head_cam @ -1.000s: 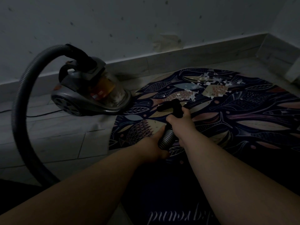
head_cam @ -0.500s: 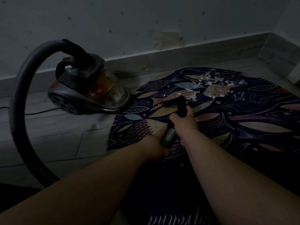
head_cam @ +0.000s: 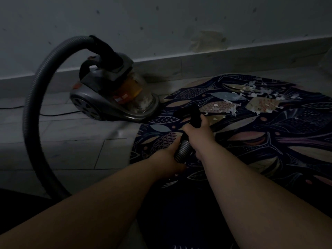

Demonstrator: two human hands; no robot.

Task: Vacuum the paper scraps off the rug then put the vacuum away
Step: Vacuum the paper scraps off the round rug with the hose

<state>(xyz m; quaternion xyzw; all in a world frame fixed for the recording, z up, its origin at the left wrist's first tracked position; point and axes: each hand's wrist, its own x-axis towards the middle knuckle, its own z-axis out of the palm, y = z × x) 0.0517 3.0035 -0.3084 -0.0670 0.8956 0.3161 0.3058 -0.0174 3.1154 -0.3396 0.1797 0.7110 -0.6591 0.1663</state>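
A tiled floor (head_cam: 71, 150) runs to a grey wall (head_cam: 161, 24) with a pale skirting (head_cam: 233, 58). A round, dark rug (head_cam: 287, 132) patterned with fish and leaves lies on the floor at the right. White script at the rug's near edge is cut off by the frame and cannot be read.

A grey canister vacuum (head_cam: 107, 97) stands on the floor by the rug's far left edge, with its clear bin facing the rug. Pale bits show inside the bin. A red and white label on its side is too dim to read. Its ribbed hose (head_cam: 28, 114) arches up from the top, loops down on the left and passes under the left forearm. A thin cord (head_cam: 53, 115) trails left from the vacuum across the floor.

The left grip (head_cam: 167, 159) is curled round the ribbed hose end. Just ahead of it, the right grip (head_cam: 197, 133) is wrapped round the black nozzle (head_cam: 195, 114), whose tip points down at the rug's left part.

White paper scraps (head_cam: 258, 90) lie scattered toward the rug's far edge, and the nearest ones are just beyond the nozzle.
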